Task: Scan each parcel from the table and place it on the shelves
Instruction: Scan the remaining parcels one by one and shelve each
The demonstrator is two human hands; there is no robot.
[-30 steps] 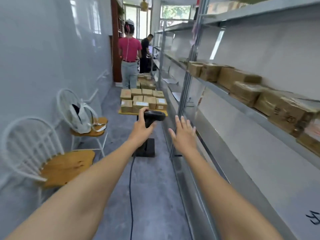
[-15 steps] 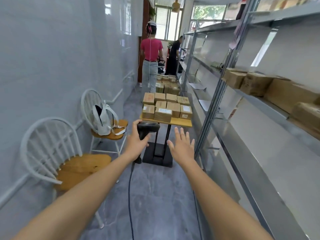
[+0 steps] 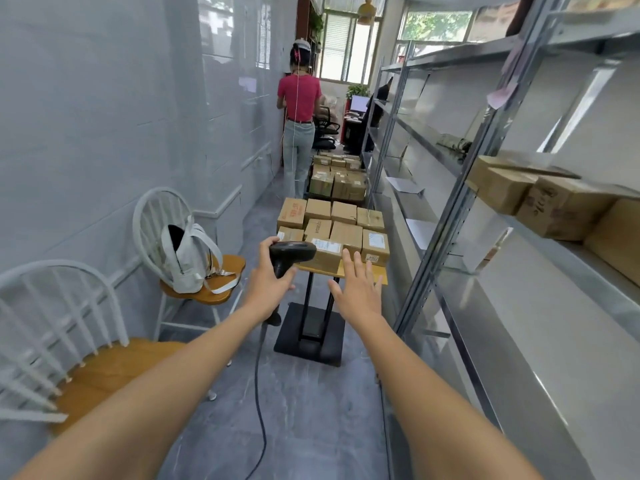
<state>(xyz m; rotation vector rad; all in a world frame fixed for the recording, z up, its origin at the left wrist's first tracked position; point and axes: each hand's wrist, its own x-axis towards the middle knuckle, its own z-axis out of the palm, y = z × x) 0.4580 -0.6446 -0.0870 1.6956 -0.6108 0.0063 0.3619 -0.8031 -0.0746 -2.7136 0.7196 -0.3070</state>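
Several brown cardboard parcels (image 3: 346, 233) lie packed together on a small wooden table (image 3: 379, 276) with a black stand, straight ahead in the aisle. My left hand (image 3: 268, 284) grips the handle of a black barcode scanner (image 3: 292, 252), whose head points at the front parcel with a white label (image 3: 327, 252). A black cable hangs from the scanner to the floor. My right hand (image 3: 358, 289) is stretched out, fingers spread, just short of the table's front edge and holding nothing. Metal shelves (image 3: 519, 271) run along the right, with parcels (image 3: 540, 199) on the upper level.
Two white chairs with wooden seats stand along the left wall, the near chair (image 3: 86, 358) and a further chair carrying a grey backpack (image 3: 188, 254). A person in a red top (image 3: 299, 112) stands beyond the table beside more stacked boxes (image 3: 337, 181).
The table and its parcels have come closer and larger in view. Both hands have stayed out in front, the left still gripping the scanner, the right still spread.
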